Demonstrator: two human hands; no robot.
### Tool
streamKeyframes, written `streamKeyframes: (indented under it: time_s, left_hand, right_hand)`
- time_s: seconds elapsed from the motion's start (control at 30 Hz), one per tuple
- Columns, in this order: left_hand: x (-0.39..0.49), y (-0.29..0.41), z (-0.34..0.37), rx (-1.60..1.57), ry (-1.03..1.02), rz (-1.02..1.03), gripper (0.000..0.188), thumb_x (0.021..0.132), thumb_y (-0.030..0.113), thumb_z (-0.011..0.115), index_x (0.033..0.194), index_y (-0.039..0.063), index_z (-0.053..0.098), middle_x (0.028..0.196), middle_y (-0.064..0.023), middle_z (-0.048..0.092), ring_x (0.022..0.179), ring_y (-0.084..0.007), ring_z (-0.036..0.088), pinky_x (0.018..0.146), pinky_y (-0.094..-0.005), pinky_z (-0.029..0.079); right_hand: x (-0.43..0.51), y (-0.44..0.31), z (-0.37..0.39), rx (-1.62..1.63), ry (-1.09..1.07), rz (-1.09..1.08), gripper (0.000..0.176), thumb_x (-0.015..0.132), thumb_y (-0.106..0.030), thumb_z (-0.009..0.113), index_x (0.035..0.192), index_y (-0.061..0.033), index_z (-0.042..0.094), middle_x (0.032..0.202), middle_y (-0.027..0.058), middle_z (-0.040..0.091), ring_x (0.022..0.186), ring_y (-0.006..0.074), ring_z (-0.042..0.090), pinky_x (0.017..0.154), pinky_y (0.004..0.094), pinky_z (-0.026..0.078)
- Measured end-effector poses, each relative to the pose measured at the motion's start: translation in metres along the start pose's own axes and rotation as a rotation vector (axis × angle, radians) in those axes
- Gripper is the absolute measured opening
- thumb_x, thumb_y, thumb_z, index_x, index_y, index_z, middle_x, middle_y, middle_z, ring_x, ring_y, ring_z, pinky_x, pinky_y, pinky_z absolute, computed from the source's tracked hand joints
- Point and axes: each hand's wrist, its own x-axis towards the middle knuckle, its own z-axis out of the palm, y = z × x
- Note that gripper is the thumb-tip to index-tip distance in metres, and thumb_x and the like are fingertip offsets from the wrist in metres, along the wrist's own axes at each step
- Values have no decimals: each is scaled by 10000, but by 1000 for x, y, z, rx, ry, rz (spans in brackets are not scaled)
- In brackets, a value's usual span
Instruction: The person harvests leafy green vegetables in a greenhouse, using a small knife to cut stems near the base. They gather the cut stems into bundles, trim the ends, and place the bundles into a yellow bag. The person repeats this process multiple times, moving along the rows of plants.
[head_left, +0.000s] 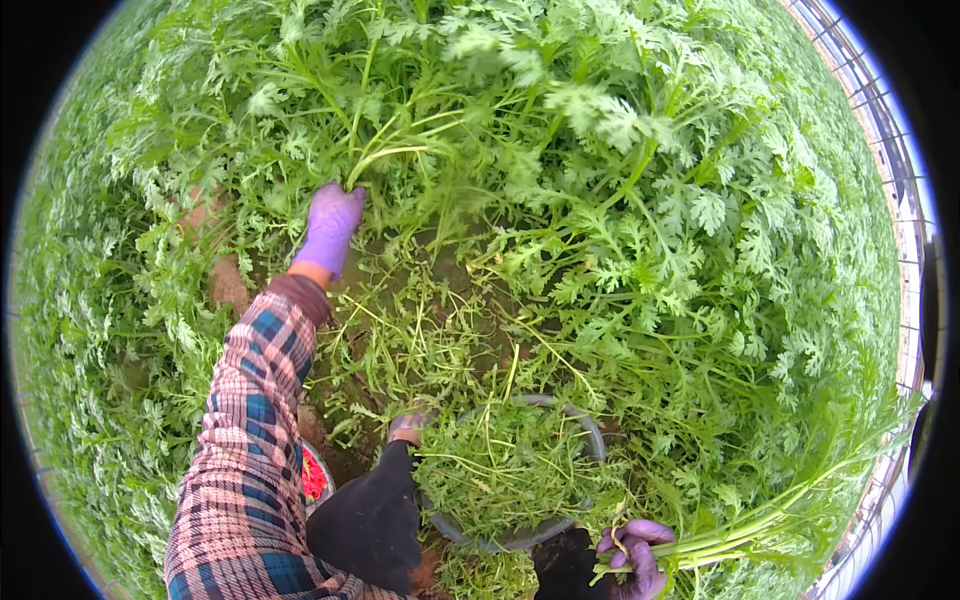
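Observation:
My left hand (332, 225), in a purple glove, reaches into the standing leafy greens and is closed around the base of several pale stems (390, 154). The plants have lobed leaves like crown daisy. At the lower right my right hand (637, 559), gloved too, grips a bunch of cut stems (724, 538), with the leafy ends pointing up and to the right. A thin yellowish strand lies across its fingers. Between my legs stands a grey round tub (596, 435) heaped with loose leafy trimmings (510, 472).
Tall greens (675, 225) crowd the far side and right. Scattered stems and leaves (442, 322) cover the soil before me. Red items lie in a container (313, 472) beside my left leg (367, 517). A gridded wall (892, 165) curves along the right edge.

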Motion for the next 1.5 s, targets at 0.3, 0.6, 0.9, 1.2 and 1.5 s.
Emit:
streamKeyframes:
  time_s: [0.3,0.6,0.9,1.2,1.5]
  left_hand:
    - [31,-3,47,-7,-228,-159,557,890,351,641,1305,-2,524,1034,-164,673,745,-220,668,733,-370,542]
    - [-105,-10,-8,-520,-555,-151,274,956,178,563,1117,-43,588,792,-103,691,387,-112,479,327,-196,372]
    - [-340,52,-108,-669,-1279,111,347,872,237,695,1153,44,628,927,-74,718,677,-112,682,455,-221,452]
    - [-526,74,-114,-28,-1673,435,359,802,232,650,1099,41,589,753,-44,615,511,-117,510,427,-251,390]
    - [-576,32,-103,-194,-1679,291,302,872,131,646,1167,92,594,700,-24,642,467,-69,510,387,-209,330]
  right_hand:
    - [-3,-5,4,5,12,48,330,925,-288,570,1106,-12,572,852,100,628,715,148,581,655,250,473]
    - [-9,5,2,209,-43,-179,296,897,-201,601,1050,50,572,714,106,584,660,220,602,683,338,519]
    - [-54,-1,-1,258,-196,-256,416,863,-243,630,1111,83,557,710,92,590,674,212,588,692,336,504]
    - [-151,-8,-29,497,-599,-387,675,635,-253,749,1214,48,578,1165,256,610,1109,396,585,978,568,447]
    - [-198,7,-67,664,-440,-583,237,843,-236,642,924,-21,583,786,141,633,871,343,648,988,539,440]
